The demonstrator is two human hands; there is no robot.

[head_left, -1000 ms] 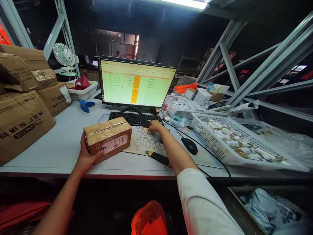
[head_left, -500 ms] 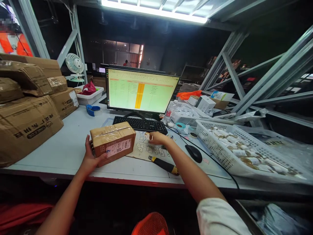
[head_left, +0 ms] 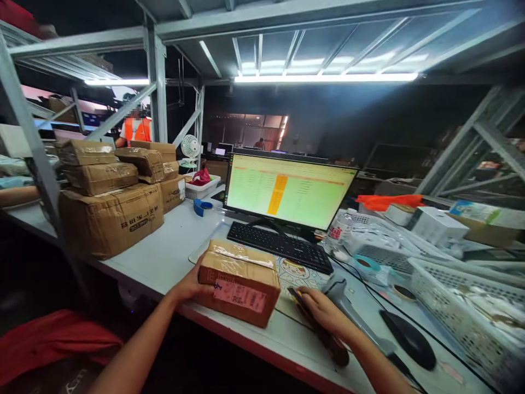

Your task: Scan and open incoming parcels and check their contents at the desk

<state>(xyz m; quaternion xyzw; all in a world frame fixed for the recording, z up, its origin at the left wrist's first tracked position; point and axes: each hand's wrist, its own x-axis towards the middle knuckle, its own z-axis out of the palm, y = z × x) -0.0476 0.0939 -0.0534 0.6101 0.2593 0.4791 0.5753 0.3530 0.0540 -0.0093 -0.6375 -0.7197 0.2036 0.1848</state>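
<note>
so, the left hand [head_left: 189,284] clasps a taped brown cardboard box [head_left: 241,273] at its left end; the right hand [head_left: 322,311] wraps a black-and-yellow utility knife [head_left: 327,342]; best keep knife from fingers.

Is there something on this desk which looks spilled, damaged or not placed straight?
Nothing appears spilled. The stacked cartons at the left look askew: the upper ones sit at differing angles. The box held by the left hand has wrinkled tape on top, but no clear damage shows.
</note>
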